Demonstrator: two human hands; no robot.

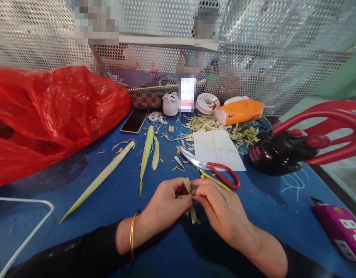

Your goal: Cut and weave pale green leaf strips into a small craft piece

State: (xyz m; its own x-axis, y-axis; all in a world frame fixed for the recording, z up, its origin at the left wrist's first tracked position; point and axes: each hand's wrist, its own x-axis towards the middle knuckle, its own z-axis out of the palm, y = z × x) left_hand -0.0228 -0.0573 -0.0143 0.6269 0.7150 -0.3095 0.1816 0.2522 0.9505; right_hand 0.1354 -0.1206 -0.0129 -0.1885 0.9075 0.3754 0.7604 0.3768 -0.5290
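Observation:
Both hands meet over the blue table. My left hand (169, 200) is closed around a small folded piece of dried pale-green leaf (193, 214), whose ends stick out above and below the fingers. The fingertips of my right hand (221, 204) pinch at the same leaf piece; much of it is hidden between the hands. Just beyond my right hand lie scissors (224, 173) with red handles, blades half apart, over a yellow-handled tool (214, 180). Long pale-green leaves (104, 177) lie to the left, with a shorter leaf (146, 154) standing closer to the middle.
A red plastic bag (56, 116) fills the left side. Behind are a phone (135, 120), a white string ball (170, 104), a ribbon spool (208, 102), an orange packet (243, 112) and white paper (216, 146). A black bottle (273, 156) and purple power strip (336, 224) stand right.

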